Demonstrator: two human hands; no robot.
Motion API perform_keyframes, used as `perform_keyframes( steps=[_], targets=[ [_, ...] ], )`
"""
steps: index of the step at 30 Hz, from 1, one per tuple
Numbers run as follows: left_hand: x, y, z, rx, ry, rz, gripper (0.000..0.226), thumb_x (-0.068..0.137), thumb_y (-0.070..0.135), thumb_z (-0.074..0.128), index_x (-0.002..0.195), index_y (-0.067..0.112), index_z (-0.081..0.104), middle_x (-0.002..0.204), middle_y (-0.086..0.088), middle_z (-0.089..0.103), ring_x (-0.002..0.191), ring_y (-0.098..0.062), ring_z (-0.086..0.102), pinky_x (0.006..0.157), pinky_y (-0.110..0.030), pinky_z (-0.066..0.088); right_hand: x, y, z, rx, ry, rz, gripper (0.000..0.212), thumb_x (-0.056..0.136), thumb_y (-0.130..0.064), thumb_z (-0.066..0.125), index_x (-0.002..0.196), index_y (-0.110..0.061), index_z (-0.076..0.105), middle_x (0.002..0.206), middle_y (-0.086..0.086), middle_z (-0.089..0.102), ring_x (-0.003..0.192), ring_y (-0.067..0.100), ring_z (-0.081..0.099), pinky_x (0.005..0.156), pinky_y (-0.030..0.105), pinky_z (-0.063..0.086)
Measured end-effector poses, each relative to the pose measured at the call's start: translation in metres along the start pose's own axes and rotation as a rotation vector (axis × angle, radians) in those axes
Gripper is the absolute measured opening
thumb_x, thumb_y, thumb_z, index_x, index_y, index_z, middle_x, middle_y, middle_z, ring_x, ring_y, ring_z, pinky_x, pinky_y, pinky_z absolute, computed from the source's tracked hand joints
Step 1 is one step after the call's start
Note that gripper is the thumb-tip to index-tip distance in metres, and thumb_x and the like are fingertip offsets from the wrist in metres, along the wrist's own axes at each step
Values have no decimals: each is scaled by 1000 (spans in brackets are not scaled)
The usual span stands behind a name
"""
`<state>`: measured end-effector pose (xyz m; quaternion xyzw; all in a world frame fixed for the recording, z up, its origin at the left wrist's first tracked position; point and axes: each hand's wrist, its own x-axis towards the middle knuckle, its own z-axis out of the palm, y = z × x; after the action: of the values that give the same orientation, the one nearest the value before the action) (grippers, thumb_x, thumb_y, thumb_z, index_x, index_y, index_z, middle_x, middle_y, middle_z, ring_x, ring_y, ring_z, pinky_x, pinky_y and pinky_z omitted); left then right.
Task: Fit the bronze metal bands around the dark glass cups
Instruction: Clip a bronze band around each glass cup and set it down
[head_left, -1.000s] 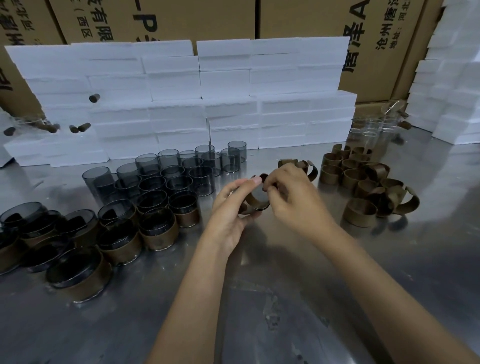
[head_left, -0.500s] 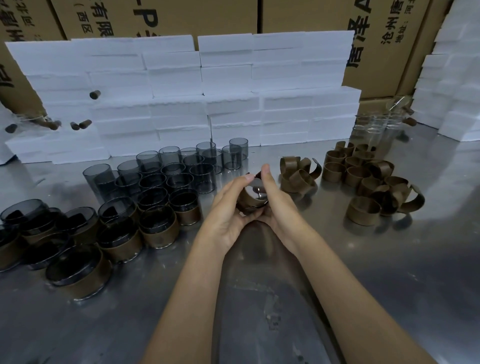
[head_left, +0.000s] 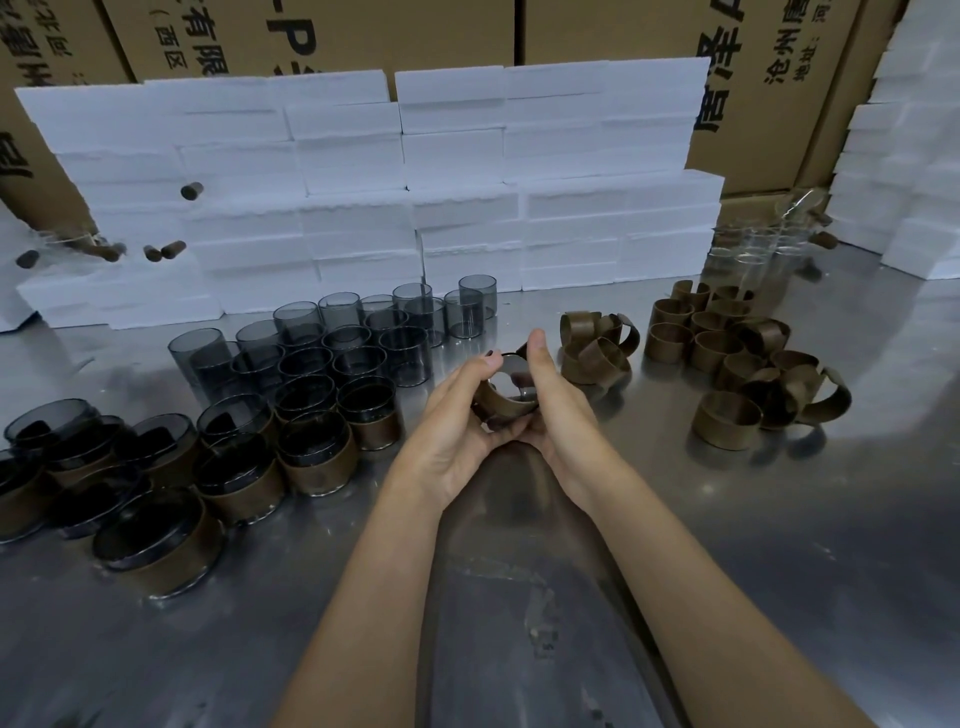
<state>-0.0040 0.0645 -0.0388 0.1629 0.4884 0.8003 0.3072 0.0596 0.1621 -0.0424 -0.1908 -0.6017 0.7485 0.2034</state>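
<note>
Both hands hold one bronze metal band (head_left: 501, 406) between them above the middle of the steel table (head_left: 727, 545). My left hand (head_left: 457, 421) curls round its left side and my right hand (head_left: 558, 410) presses the right side with the thumb up. No cup sits inside the band. Bare dark glass cups (head_left: 358, 332) stand in a cluster to the left. Cups wearing bronze bands (head_left: 317, 457) sit nearer on the left. Loose bronze bands (head_left: 727, 358) lie in heaps to the right.
White foam blocks (head_left: 405, 182) are stacked along the back of the table, with more foam blocks (head_left: 914, 156) at the far right. Cardboard boxes (head_left: 597, 31) stand behind. Clear glasses (head_left: 753, 249) and a few corks (head_left: 171, 252) lie near the back.
My hands have closed together round the band, palms now facing each other. The view has shifted slightly, and the band pile behind my right hand is now uncovered.
</note>
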Motion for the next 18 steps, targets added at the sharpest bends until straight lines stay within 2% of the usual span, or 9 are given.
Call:
perform_keyframes(
  steps=[3,5,7,9,10,13,15,17,18],
  targets=[
    [-1,0,0,-1,9,-3,47,93,28,68,130,0,63,110,-19,68,98,-28,68,89,-41,54,0,-1,-2,-2,-23,4,93,64,-88,58,119,-14,72,112,16,76,108,32,73,98,46,58],
    [-2,0,1,-10,22,-7,45,96,26,63,133,0,60,109,-19,67,96,-27,66,82,-38,54,2,0,-3,-2,-15,-6,88,68,-84,58,116,-11,72,99,8,79,93,21,77,87,38,61],
    [-2,-1,2,-40,25,-18,40,98,21,58,133,1,59,99,-16,69,97,-30,62,82,-40,50,5,2,-2,0,52,-6,82,76,-77,59,114,-6,70,97,10,79,88,21,77,80,37,62],
    [-2,-2,3,-63,16,-21,31,99,19,56,125,5,59,88,-12,70,101,-35,59,89,-46,45,6,4,-2,-6,85,11,75,84,-71,59,116,-4,67,105,16,77,98,27,76,86,40,63],
    [-2,-2,4,-59,14,-22,29,98,20,56,123,5,60,91,-13,69,101,-35,59,90,-46,45,6,3,-2,-5,74,22,72,87,-68,60,118,-3,66,108,18,76,100,29,75,88,41,62],
    [-2,2,4,-14,74,-25,38,96,36,61,120,7,63,101,-14,68,94,-29,65,73,-38,56,2,-3,-5,63,-9,59,58,96,-55,62,124,-4,66,116,22,74,96,27,73,88,40,56],
    [0,2,5,-10,163,-44,42,97,47,59,117,11,66,99,-11,71,90,-26,69,72,-37,58,-1,-5,-7,152,-26,86,46,97,-47,63,112,-5,70,105,18,76,92,25,72,87,38,53],
    [1,-3,9,-4,264,-36,30,101,42,56,98,13,66,89,-10,69,79,-21,66,73,-34,54,-2,-6,-7,226,58,102,35,94,-44,66,89,-10,66,87,14,72,84,27,67,83,37,52],
    [1,-6,13,2,311,-31,26,101,36,56,87,16,64,83,-8,65,75,-20,63,73,-33,51,-2,-5,-6,250,106,108,33,93,-43,67,80,-12,62,85,14,68,83,28,64,83,38,51]
  ],
)
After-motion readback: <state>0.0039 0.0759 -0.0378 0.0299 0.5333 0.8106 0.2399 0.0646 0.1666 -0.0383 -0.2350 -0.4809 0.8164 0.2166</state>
